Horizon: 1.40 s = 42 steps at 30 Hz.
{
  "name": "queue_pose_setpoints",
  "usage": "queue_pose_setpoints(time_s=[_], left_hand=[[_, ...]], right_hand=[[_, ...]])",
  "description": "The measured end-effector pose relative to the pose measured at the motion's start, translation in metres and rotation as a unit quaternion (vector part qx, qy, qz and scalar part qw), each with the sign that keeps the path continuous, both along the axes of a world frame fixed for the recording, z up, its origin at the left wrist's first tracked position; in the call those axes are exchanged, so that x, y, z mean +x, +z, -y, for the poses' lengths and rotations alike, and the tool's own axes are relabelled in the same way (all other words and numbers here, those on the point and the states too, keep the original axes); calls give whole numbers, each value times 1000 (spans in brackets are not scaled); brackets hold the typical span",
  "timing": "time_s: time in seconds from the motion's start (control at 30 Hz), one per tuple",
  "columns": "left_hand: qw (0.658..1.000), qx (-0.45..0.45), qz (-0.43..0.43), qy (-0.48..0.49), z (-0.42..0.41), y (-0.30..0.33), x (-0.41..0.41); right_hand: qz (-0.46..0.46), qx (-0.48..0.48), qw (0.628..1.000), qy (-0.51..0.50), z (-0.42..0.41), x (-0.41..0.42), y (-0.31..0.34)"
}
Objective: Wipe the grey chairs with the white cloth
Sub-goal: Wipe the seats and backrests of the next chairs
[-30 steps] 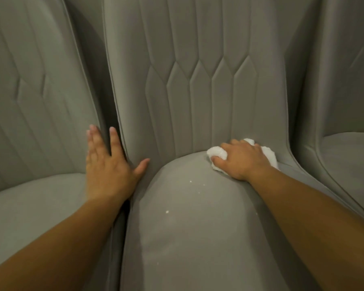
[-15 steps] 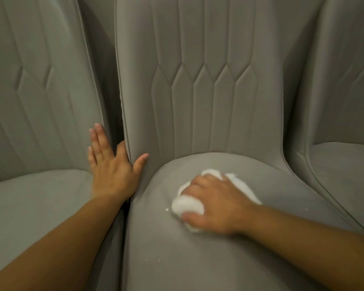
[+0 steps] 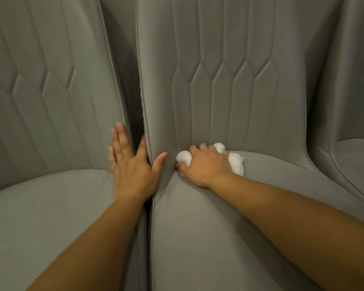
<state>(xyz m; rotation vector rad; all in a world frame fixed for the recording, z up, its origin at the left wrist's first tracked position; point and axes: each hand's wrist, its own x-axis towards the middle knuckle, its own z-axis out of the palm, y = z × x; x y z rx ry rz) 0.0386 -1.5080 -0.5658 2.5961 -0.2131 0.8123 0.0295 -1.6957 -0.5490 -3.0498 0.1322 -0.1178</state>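
Three grey padded chairs stand side by side. The middle chair (image 3: 229,91) fills the centre, with its seat under my right arm. My right hand (image 3: 206,166) presses a bunched white cloth (image 3: 235,162) into the crease where the seat meets the backrest, at the seat's back left. My left hand (image 3: 132,164) lies flat with fingers spread on the left edge of the middle chair. Its fingers reach into the dark gap between that chair and the left chair (image 3: 46,122).
A third grey chair (image 3: 353,156) shows at the right edge, close against the middle one. The narrow dark gap (image 3: 135,114) between left and middle chairs runs up from my left hand.
My right hand has slid the cloth from the middle of the seat up and left into the crease at the backrest. My left hand has stayed on the chair edge.
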Motion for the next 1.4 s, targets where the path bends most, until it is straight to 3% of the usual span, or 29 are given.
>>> queue_pose_setpoints(time_s=[0.2,0.33,0.5,0.67,0.8,1.07,1.13,1.3,1.4], left_hand=[[1000,13,-3,7,3,0,-3],[1000,21,-6,7,1,1,-3],[1000,19,0,1,0,-1,1],[1000,3,13,-14,-2,-3,1],[1000,-9,4,-19,-3,-2,0],[1000,-2,-7,-25,-2,0,-3],[1000,-5,-9,-27,-2,1,-3],[999,-9,2,-35,-1,1,-7],[998,-10,16,-57,-1,2,-9]], right_hand=[[-43,-3,984,172,-7,-84,13],[27,13,963,269,-21,-143,-2],[-24,14,979,202,-26,-103,4],[-9,6,995,97,-26,-29,7],[-9,0,991,135,-19,-47,6],[28,15,955,293,-29,-171,0],[-1,23,965,262,-26,-161,4],[-24,22,999,34,-21,-71,4],[-28,-3,998,48,-32,-86,-2]])
